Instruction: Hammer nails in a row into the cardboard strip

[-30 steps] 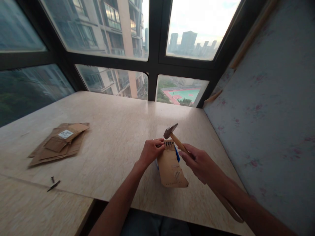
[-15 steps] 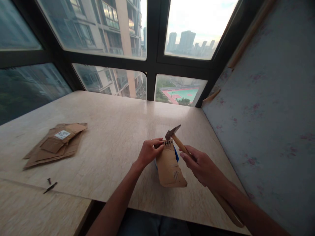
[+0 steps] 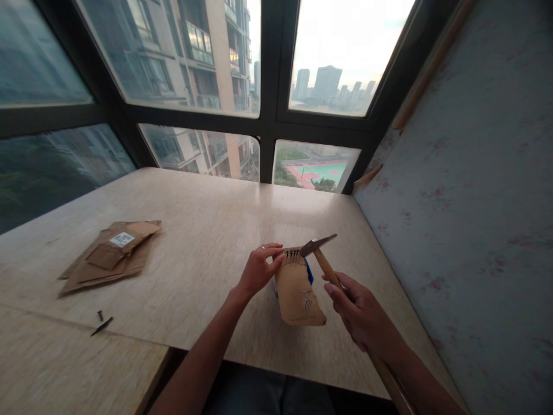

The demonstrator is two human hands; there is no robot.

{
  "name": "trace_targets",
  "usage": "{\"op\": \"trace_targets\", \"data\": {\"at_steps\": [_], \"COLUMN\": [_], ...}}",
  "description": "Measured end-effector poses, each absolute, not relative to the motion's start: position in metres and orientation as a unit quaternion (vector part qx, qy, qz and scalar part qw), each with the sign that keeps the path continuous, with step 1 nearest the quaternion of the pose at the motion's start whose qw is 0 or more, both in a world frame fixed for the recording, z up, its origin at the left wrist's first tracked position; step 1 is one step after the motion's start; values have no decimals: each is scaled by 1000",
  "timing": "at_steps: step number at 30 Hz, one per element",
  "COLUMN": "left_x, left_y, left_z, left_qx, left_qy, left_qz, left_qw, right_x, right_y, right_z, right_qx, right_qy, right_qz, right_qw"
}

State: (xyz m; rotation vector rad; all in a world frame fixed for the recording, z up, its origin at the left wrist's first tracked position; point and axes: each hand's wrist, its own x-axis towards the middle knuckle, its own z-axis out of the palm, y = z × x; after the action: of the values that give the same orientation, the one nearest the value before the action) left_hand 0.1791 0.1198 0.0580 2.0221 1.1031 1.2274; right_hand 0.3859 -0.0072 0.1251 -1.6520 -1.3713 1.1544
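A torn piece of brown cardboard (image 3: 298,291) lies in front of me on the counter, over something blue (image 3: 310,272) that is mostly hidden. Several dark nails (image 3: 292,253) stand in a row along its far edge. My left hand (image 3: 260,269) grips the cardboard's far left corner, thumb and fingers close to the nails. In my right hand (image 3: 356,302) is a hammer (image 3: 326,266), held by its wooden handle. The metal head sits just right of the nail row; whether it touches the cardboard I cannot tell.
Folded brown cardboard (image 3: 103,262) with a white label lies on the counter (image 3: 194,230) at the left. Nearer, a screw-like piece (image 3: 100,315) and a dark pointed piece (image 3: 102,326) lie by a seam. A papered wall (image 3: 453,202) bounds the right; windows stand behind.
The hammer has moved right, its head now beside the nails rather than above them. My left hand stays on the cardboard. The camera view has shifted slightly.
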Motion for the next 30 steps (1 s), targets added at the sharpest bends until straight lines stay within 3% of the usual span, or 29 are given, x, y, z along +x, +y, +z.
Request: {"op": "trace_targets", "data": {"at_steps": [12,30], "left_x": [190,188], "left_y": [127,124], "left_z": [55,58], "left_qx": [776,786], "left_qy": [391,416], "left_qz": [441,415], "left_qw": [227,192], "right_x": [383,384], "right_y": [-28,-38], "right_z": [92,71], "right_qx": [-631,-626], "right_qy": [-413,-332], "right_qz": [489,506], "right_qw": [439,491]}}
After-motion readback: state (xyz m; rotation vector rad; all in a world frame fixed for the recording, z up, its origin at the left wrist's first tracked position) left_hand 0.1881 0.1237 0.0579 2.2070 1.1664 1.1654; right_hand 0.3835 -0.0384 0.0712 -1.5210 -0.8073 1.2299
